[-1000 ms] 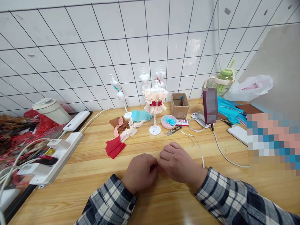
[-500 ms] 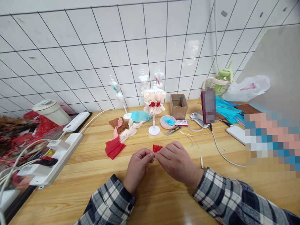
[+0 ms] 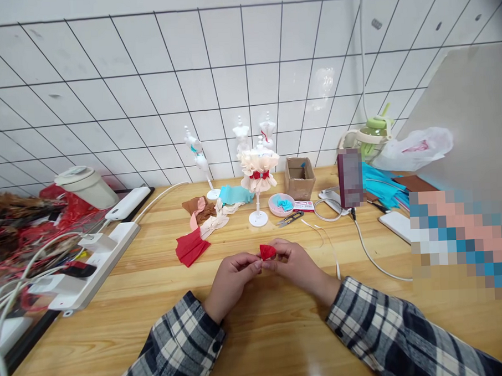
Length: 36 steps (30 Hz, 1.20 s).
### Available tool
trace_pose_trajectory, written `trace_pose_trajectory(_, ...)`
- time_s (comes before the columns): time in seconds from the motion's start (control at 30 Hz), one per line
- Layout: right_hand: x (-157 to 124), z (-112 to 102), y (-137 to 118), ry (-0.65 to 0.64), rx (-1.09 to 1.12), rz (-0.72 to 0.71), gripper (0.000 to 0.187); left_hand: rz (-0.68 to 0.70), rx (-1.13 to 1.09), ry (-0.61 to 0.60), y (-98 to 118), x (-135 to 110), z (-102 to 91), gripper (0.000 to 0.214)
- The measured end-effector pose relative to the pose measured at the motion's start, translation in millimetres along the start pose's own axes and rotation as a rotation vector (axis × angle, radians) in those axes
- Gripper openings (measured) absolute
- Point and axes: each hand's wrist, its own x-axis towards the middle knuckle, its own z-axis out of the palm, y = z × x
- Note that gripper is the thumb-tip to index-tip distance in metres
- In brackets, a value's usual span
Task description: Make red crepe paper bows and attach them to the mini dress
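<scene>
My left hand (image 3: 234, 277) and my right hand (image 3: 293, 264) meet over the wooden table (image 3: 257, 332). Together they pinch a small red folded paper piece (image 3: 267, 251) between fingertips, just above the tabletop. Beyond them stands a small white mannequin stand wearing a cream ruffled paper dress with a red bow (image 3: 258, 174). A larger red crepe paper piece (image 3: 191, 247) lies on the table to the left of my hands.
Brown, pink and teal paper scraps (image 3: 212, 206), thread snips (image 3: 289, 218), a pink dish (image 3: 281, 204) and a cardboard box (image 3: 300, 177) sit behind. A white power strip (image 3: 96, 261) with cables lies left. A cable (image 3: 370, 257) and phone (image 3: 396, 223) lie right.
My hands were closed flat on the table with nothing visible; they have lifted a little and the red paper piece now shows pinched between the fingertips.
</scene>
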Motion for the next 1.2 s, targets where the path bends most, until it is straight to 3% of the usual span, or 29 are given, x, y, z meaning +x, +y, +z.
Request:
trace_pose_trajectory(0.3,-1,-2,-1,-0.008,0.035,-0.088,0.025,0.02,-0.029,-0.15,4,-4,-2.2,0.027)
trace_pose_trajectory(0.5,-1,-2,-2,0.032,0.003,-0.136,0.026,0.002,-0.177,-0.225,6,-4,-3.9,0.027)
trace_pose_trajectory(0.7,0,-2,4,0.067,0.047,0.042,0.033,0.022,0.026,-0.109,8,-1,-0.4,0.028)
trace_pose_trajectory(0.83,0,-3,6,0.085,0.237,0.09,0.062,0.021,0.056,-0.017,4,1,-3.5,0.028)
trace_pose_trajectory(0.87,1,-4,7,0.091,0.226,0.079,0.061,0.026,0.082,-0.008,3,1,-4.9,0.028)
trace_pose_trajectory(1.0,3,-5,7,0.133,0.069,0.096,0.027,0.082,0.234,-0.017,1,1,-8.8,0.024)
trace_pose_trajectory(1.2,2,-3,8,0.111,0.048,0.103,0.026,0.164,0.304,0.006,2,4,-6.8,0.025)
